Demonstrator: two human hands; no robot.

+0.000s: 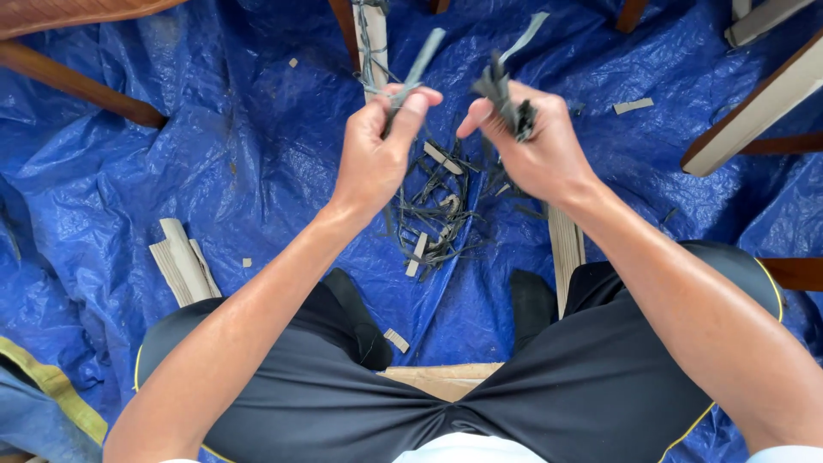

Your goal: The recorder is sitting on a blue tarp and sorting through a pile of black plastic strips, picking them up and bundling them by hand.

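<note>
My left hand (377, 146) pinches a thin grey-green strip (420, 60) that rises from its fingers. A dark bundle of similar strips (506, 99) is gripped in my right hand (536, 146), with one pale strip (525, 36) curling up out of it. Both hands are held close together above a pile of dark slivers and shavings (433, 214) on the blue tarp (257, 129). My knees in black shorts (326, 394) frame the bottom of the view.
Pale flat slats lie on the tarp at the left (182, 261) and between my legs (566, 249). Brown wooden chair legs (81, 86) cross the top left, and pale wooden bars (754, 111) the top right. An upright slat (375, 39) stands behind my hands.
</note>
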